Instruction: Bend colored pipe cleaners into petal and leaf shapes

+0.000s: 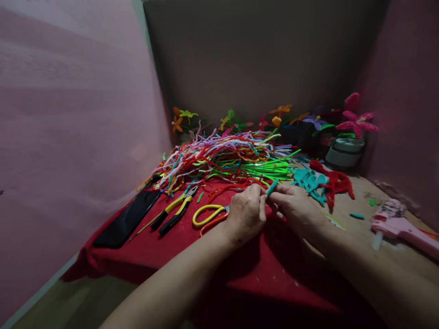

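Note:
My left hand and my right hand meet over the red cloth, both with fingers closed. A short teal pipe cleaner sticks up between the fingertips, pinched by the right hand; the left fingers close against its lower end, which is hidden. Scissors with yellow and red handles lie beside my left hand, their blades partly covered by it. Just past my right hand rest shaped teal pipe cleaner pieces and red ones.
A big heap of coloured pipe cleaners spreads across the back. Yellow-black pliers and a black phone lie left. At right are a pink glue gun, a lidded jar and a pink flower. Walls enclose the sides.

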A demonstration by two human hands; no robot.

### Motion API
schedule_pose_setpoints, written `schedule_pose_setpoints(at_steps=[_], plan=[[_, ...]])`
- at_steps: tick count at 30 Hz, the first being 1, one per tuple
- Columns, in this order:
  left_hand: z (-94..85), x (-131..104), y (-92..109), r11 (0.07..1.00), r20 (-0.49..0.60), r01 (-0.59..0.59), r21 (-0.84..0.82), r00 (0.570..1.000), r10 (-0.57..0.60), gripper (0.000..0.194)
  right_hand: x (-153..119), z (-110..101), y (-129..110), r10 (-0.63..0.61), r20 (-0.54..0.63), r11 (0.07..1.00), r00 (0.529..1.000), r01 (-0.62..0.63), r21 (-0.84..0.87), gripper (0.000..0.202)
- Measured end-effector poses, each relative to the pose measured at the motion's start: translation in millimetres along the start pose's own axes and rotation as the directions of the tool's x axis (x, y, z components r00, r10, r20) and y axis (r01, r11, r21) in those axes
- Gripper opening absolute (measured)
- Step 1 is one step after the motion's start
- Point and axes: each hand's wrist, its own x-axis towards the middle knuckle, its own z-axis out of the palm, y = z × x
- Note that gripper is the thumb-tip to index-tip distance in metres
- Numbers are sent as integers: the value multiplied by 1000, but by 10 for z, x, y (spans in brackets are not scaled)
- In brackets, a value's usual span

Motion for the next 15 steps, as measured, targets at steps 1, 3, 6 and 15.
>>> schedule_pose_setpoints(at_steps=[1,3,6,15], plan=[[2,8,-2,999,3,23,-39,1000,-23,10,-11,2,-20,-3,-19,999,1000,2,-52,4],[1,31,-5,983,-4,86,-164,996,-88,10,-38,22,-69,0,-42,997,999,-4,-82,6],[-17,79,-3,867,40,222,-445,973,-229,11,-61,62,-109,-11,-19,1000,1000,11,16,15],[-148,158,-8,448,268,405,-797,902,-340,20,-2,43,-71,-18,11,988,1000,16,156,13]])
